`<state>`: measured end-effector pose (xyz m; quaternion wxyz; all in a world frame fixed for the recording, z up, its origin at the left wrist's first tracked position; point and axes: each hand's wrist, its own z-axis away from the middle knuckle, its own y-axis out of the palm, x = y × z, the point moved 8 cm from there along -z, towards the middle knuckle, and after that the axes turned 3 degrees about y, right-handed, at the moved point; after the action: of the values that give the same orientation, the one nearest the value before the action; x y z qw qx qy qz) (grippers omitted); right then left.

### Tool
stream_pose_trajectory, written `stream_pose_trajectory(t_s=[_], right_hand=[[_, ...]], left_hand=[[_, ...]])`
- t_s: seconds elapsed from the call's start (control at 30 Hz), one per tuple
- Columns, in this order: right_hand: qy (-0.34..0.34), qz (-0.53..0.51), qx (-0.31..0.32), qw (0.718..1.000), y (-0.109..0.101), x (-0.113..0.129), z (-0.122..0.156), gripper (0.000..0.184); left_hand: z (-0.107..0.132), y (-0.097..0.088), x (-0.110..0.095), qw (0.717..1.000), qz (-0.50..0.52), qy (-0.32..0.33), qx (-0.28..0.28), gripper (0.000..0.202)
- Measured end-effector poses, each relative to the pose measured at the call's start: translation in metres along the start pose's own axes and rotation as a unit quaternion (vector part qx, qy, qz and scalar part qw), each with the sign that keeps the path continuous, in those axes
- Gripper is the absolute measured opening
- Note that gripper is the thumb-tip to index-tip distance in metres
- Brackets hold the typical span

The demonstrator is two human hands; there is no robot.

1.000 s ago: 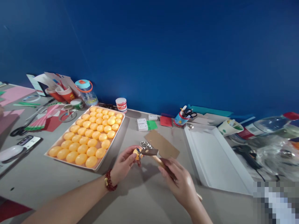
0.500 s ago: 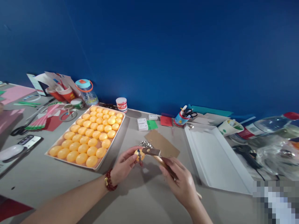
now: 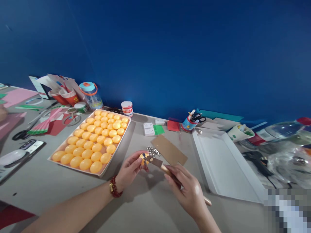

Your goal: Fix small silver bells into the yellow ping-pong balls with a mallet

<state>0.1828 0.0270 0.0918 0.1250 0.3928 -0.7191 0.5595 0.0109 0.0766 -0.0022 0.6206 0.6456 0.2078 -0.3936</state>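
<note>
In the lower centre of the frame, your left hand [image 3: 131, 166] pinches an orange ball [image 3: 143, 159], while your right hand [image 3: 187, 186] grips a hammer [image 3: 155, 161] so close to it that contact is unclear. Silver bits [image 3: 153, 151] and a brown card [image 3: 170, 149] lie just above; a box [image 3: 73, 169] of balls [image 3: 85, 164] sits left of centre, a white tray [image 3: 225, 161] at right.

We see a plain dark blue wall [image 3: 155, 55] across the upper frame. Towards the left stands a clear plastic jar with a pale blue lid [image 3: 95, 101], near red paper cups [image 3: 73, 99]; further left we find a pleated pink paper strip with green edges [image 3: 46, 123]. At the right lies a clear plastic red-capped bottle [image 3: 280, 128], above a black glue gun [image 3: 259, 164].
</note>
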Motion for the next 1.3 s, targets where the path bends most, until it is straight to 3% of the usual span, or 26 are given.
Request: stream_pose_trajectory(t_s=[0.23,0.43,0.77,0.97,1.13,1.3], right_hand=[[0.007,-0.012,0.018,1.000,0.003,0.001,0.000,0.021],[0.028,-0.039,-0.066,0.997,-0.011,-0.009,0.001,0.015],[0.079,-0.020,-0.084,0.993,-0.010,-0.026,0.002,0.011],[0.085,-0.015,-0.076,0.993,-0.008,-0.030,0.003,0.011],[0.085,-0.010,-0.069,0.994,-0.006,-0.032,0.003,0.012],[0.055,-0.016,-0.045,0.997,-0.004,-0.018,0.001,0.013]], left_hand=[[0.000,0.000,0.002,1.000,0.003,-0.006,0.005,0.034],[0.001,0.007,-0.002,0.999,0.018,-0.006,0.026,0.032],[0.001,0.004,-0.006,0.999,-0.035,0.028,0.024,0.030],[0.001,0.003,-0.004,0.999,-0.050,0.012,0.005,0.028],[0.001,0.004,0.002,0.999,-0.024,-0.006,0.025,0.030],[0.000,0.003,0.004,0.999,-0.009,0.012,0.040,0.035]])
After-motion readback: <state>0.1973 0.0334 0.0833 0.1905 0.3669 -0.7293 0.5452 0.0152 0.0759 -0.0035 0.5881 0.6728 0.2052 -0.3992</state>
